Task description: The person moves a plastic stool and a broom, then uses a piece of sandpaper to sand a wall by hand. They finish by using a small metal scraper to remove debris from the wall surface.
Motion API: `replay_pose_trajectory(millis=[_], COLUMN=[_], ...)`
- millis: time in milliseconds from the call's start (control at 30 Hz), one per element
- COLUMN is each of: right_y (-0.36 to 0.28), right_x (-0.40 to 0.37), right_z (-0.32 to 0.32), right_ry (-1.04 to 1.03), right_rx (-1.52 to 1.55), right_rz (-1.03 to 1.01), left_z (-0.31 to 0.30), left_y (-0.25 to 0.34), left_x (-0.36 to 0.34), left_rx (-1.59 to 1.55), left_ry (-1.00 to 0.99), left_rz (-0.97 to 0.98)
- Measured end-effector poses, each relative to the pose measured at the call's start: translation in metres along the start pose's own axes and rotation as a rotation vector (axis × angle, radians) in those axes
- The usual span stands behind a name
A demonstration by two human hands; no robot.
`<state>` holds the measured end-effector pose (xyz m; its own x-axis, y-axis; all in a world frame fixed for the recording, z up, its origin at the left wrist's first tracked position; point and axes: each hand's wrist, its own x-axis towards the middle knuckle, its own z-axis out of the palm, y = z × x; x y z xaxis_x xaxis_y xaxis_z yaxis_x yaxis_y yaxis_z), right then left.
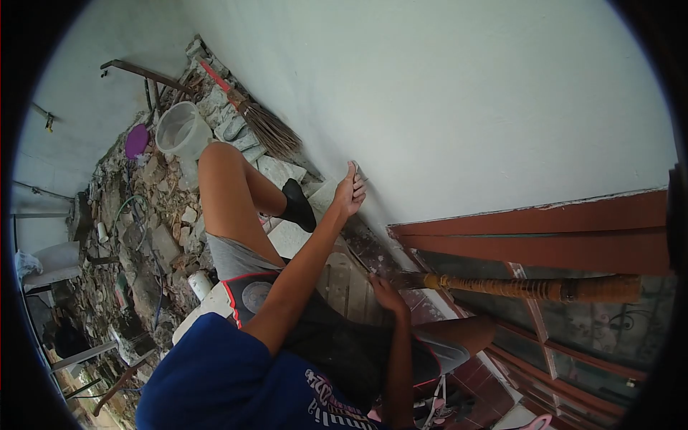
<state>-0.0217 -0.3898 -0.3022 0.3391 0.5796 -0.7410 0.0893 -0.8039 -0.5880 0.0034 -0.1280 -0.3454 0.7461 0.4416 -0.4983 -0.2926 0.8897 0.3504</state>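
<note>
My left hand is raised against the white wall, its thumb up and its fingers curled. Between thumb and fingers is a small greyish edge, pressed at the wall; what it belongs to I cannot make out. Lower down, my right hand lies at the edge of a worn, beige-grey board, with its fingers loosely stretched over the edge. Close to those fingertips is the dark end of a pole wrapped in brown binding. My dark-shod foot rests near the wall's base.
Broken stones and rubble cover the ground on the left. A white plastic bucket, a purple round object and a stick broom with a red handle lie there. A reddish-brown window frame is at right.
</note>
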Motion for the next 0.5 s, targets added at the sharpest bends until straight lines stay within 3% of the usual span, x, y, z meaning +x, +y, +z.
replay_pose_trajectory(millis=[100,267,400,500], right_y=[0.005,0.007,0.001,0.009], right_x=[0.003,0.005,0.004,0.007], right_z=[0.002,0.001,-0.001,0.001], right_ry=[0.005,-0.01,-0.024,-0.026], right_rx=[0.005,-0.003,-0.022,0.011], right_rz=[-0.009,0.019,0.026,-0.005], left_z=[-0.007,0.005,0.008,-0.006], left_y=[-0.003,-0.003,-0.004,0.0], left_x=[0.003,-0.003,-0.005,0.003], left_rx=[0.021,-0.024,-0.028,-0.048], left_ry=[0.068,-0.022,0.016,0.057], left_rz=[-0.053,-0.034,-0.064,0.026])
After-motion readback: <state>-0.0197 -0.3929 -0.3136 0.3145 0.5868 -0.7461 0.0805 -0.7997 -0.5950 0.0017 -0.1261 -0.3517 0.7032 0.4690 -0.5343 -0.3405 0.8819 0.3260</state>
